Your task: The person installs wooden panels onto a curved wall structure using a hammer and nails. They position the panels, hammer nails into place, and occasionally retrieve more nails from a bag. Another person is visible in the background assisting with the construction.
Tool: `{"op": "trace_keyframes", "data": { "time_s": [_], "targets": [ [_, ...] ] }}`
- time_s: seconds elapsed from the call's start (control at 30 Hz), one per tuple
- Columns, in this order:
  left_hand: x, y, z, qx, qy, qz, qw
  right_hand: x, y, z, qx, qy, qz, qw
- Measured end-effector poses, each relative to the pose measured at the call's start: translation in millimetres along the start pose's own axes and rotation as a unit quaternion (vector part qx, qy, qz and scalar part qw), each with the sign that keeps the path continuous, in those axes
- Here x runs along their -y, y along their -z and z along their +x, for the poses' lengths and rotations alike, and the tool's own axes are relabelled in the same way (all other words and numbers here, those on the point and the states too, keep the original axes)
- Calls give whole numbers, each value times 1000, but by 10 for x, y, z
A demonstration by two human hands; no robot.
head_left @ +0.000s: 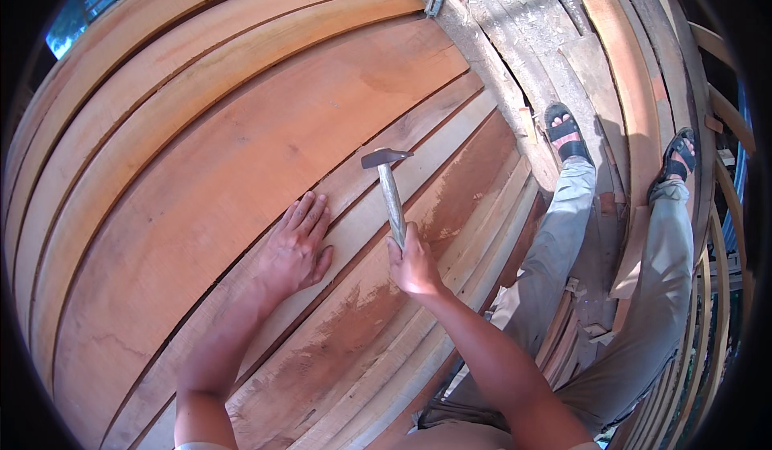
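Observation:
My left hand (296,245) lies flat on a narrow wooden plank (362,178), fingers stretched out toward the dark gap along a wide reddish board (265,128). In my right hand (415,263) is a hammer (392,197), gripped round its pale wooden handle. Its dark metal head points up and away from me, over the narrow planks to the right of my left hand. Whether the head touches the wood I cannot tell.
Several long curved planks (217,64) lie side by side at the left and far side. At the right, my sandalled feet (569,132) stand on rough boards (515,40) with loose wood scraps. A long orange-brown plank (623,72) lies between the feet. Curved ribs (728,201) line the far right.

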State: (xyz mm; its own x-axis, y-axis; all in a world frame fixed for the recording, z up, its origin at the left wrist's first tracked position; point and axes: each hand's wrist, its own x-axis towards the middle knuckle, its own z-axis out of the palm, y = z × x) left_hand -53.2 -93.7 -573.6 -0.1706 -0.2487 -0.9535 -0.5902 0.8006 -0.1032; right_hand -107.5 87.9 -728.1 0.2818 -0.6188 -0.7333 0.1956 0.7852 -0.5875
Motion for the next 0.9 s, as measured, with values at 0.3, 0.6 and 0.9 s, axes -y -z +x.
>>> {"op": "trace_keyframes", "data": {
  "time_s": [0.3,0.6,0.9],
  "targets": [
    [15,-51,3,-4,-1,1,1000,693,992,73,-346,240,447,789],
    [-10,-130,0,-16,4,-16,1000,484,728,-125,-201,150,142,958],
    [16,-132,-50,-6,-3,-16,1000,275,664,-142,-62,107,5,992]
  ]
}}
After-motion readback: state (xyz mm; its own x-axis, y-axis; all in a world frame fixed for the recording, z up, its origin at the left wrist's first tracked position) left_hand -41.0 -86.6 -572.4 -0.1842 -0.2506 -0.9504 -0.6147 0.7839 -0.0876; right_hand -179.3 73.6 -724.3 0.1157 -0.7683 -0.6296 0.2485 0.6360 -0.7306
